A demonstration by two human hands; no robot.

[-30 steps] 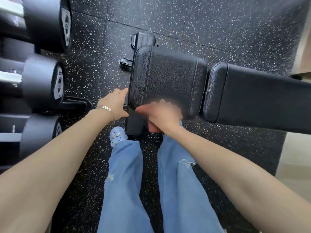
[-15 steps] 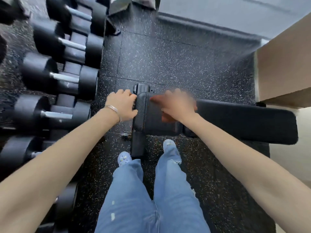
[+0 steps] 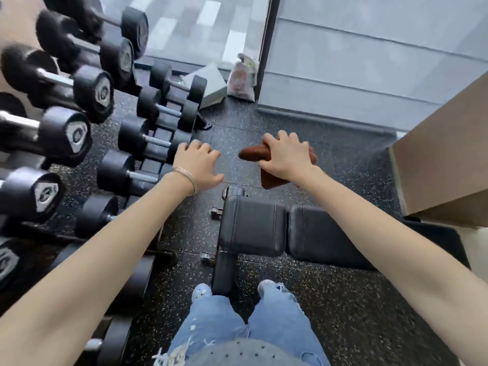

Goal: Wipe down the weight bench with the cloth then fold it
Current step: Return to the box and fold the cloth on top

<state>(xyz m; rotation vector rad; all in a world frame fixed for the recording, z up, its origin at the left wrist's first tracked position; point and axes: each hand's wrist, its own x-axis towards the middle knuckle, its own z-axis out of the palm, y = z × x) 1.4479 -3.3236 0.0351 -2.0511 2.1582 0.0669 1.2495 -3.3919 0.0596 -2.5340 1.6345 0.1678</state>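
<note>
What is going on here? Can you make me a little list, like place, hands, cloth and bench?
Place: gym with a speckled black floor
Weight bench: black, padded, in front of the person's legs
Right hand: grips the brown cloth, lifted off the bench
Left hand: holds nothing, fingers loosely curled, bracelet on the wrist
Dumbbells: black, racked on the left
Wiping now: no, the cloth is not touching the bench

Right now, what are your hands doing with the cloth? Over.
Left hand open, empty. Right hand grips the bunched brown cloth, clear of the bench. Dumbbells close on the left.
</note>
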